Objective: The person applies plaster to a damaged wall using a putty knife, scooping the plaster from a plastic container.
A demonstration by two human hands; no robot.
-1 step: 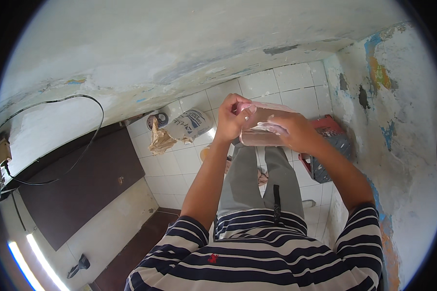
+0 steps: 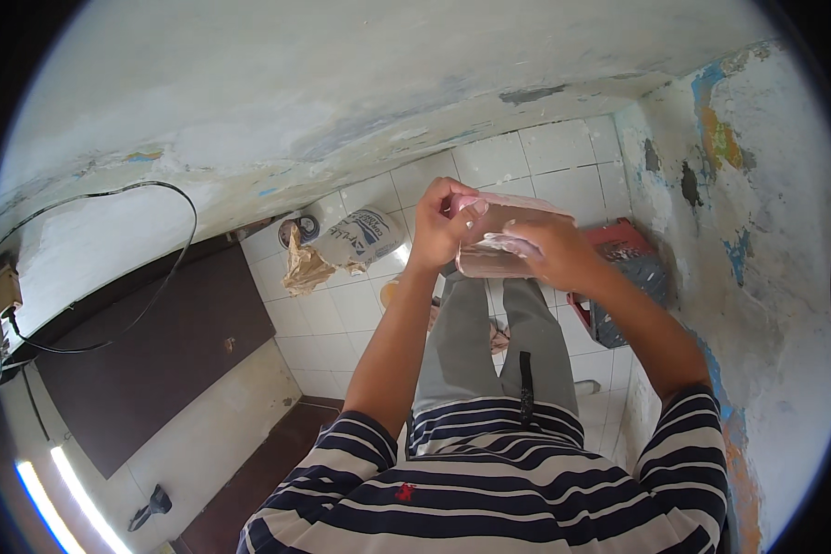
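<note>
In front of me my left hand point(image 2: 441, 223) is closed on the left edge of a pinkish, shiny rectangular tray-like piece point(image 2: 503, 214), its thumb on top. My right hand point(image 2: 554, 251) reaches over the right side of this piece with fingers bent together. Whitish paste point(image 2: 503, 240) smears its fingers and the surface beside them. Whether the right fingers hold a small tool or only paste, I cannot tell. White specks also show on my left thumb.
A pale sack point(image 2: 365, 235) with blue print and torn brown paper point(image 2: 307, 268) lie on the tiled floor point(image 2: 471, 166). A red and grey container point(image 2: 623, 277) sits at right. Peeling walls point(image 2: 757, 249) stand close. A black cable point(image 2: 189, 240) loops at left above a dark panel point(image 2: 157, 342).
My right hand has slid slightly to the left over the pinkish piece. My left hand stays in the same place.
</note>
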